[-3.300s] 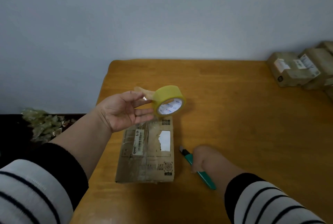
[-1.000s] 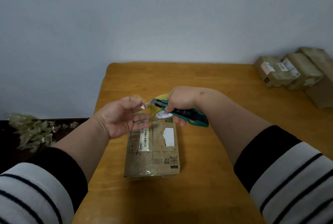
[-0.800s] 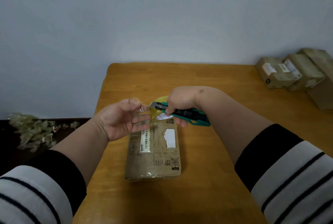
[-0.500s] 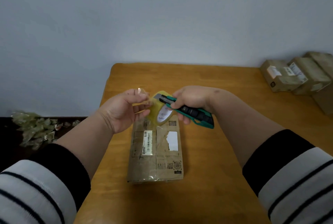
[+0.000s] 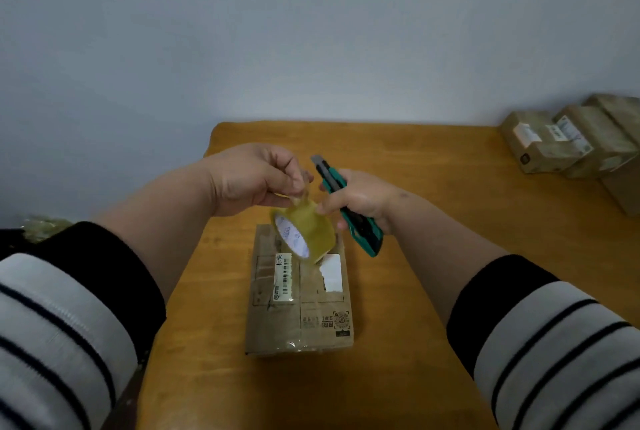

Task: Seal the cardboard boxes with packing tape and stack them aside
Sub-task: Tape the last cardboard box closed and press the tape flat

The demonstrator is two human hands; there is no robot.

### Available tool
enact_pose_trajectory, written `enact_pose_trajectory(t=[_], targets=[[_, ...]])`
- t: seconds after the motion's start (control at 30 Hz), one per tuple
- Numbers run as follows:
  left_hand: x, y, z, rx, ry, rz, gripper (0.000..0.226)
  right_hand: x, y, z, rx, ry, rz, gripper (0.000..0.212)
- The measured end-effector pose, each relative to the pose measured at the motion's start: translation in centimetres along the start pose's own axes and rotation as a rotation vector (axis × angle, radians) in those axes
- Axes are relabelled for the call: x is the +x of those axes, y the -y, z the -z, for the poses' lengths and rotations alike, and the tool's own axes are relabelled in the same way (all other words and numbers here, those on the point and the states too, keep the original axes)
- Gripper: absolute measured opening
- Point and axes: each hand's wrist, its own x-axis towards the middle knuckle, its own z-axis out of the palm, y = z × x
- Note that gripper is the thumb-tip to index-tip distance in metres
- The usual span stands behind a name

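A flat cardboard box (image 5: 300, 312) with labels lies on the wooden table (image 5: 433, 256) in front of me. Above its far end hangs a yellowish roll of packing tape (image 5: 306, 232). My left hand (image 5: 252, 178) pinches the loose end of the tape just above the roll. My right hand (image 5: 356, 197) grips a green utility knife (image 5: 349, 211), its tip pointing up and away, and its fingers touch the roll's right side.
Several sealed cardboard boxes (image 5: 568, 140) are stacked at the table's far right corner by the wall. A heap of crumpled tape scraps (image 5: 43, 227) lies off the table's left side, behind my left sleeve.
My left hand has turned palm down and now pinches the tape end from above. The roll has dropped lower over the box. The knife has swung from lying across to pointing upward.
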Motion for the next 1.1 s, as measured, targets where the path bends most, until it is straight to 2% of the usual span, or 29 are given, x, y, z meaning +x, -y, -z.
enact_pose_trajectory(t=[0.1,0.17,0.23,0.37,0.47,0.6,0.7,0.77,0.8,0.87,1.0,1.1], targets=[[-0.2,0.2,0.1,-0.043,-0.015,0.018,0.017,-0.2,-0.6,-0.7,0.014,0.100,0.036,0.031],[-0.6,0.2,0.3,-0.005,-0.034,0.027,0.015,-0.3,-0.8,-0.9,0.076,0.109,0.065,0.022],[-0.9,-0.3,0.4,0.155,-0.101,0.012,0.013,-0.3,-0.7,-1.0,0.086,0.062,0.071,0.018],[-1.3,-2.2,0.5,0.657,-0.273,-0.085,0.007,-0.2,-0.3,-1.0,0.133,-0.079,0.117,0.018],[-1.5,-2.6,0.2,0.747,-0.286,-0.081,0.004,0.0,-0.3,-1.7,0.138,-0.199,0.198,0.023],[-1.8,0.6,-0.2,0.549,-0.198,-0.028,0.011,0.1,-1.9,-3.0,0.186,-0.270,0.163,0.029],[-2.4,4.1,-0.4,0.379,-0.166,0.040,0.014,-0.1,-3.8,-4.0,0.068,-0.254,0.098,0.028],[-2.8,6.1,-0.5,0.155,-0.116,0.116,0.017,-0.2,-4.5,-4.4,0.066,-0.267,0.079,0.030],[-3.1,6.9,-0.7,0.017,-0.109,0.151,0.026,-0.3,-4.8,-4.5,0.096,-0.263,0.078,0.032],[-3.1,8.3,-1.1,-0.216,-0.184,0.219,0.037,-0.4,-4.9,-4.8,0.126,-0.244,0.074,0.032],[-2.7,9.8,-2.7,-0.434,-0.409,0.319,0.005,-0.4,-4.9,-5.1,0.150,-0.202,0.080,0.022],[-2.7,10.2,-3.1,-0.554,-0.429,0.412,0.019,-0.6,-4.7,-5.0,0.217,-0.163,0.067,0.019]])
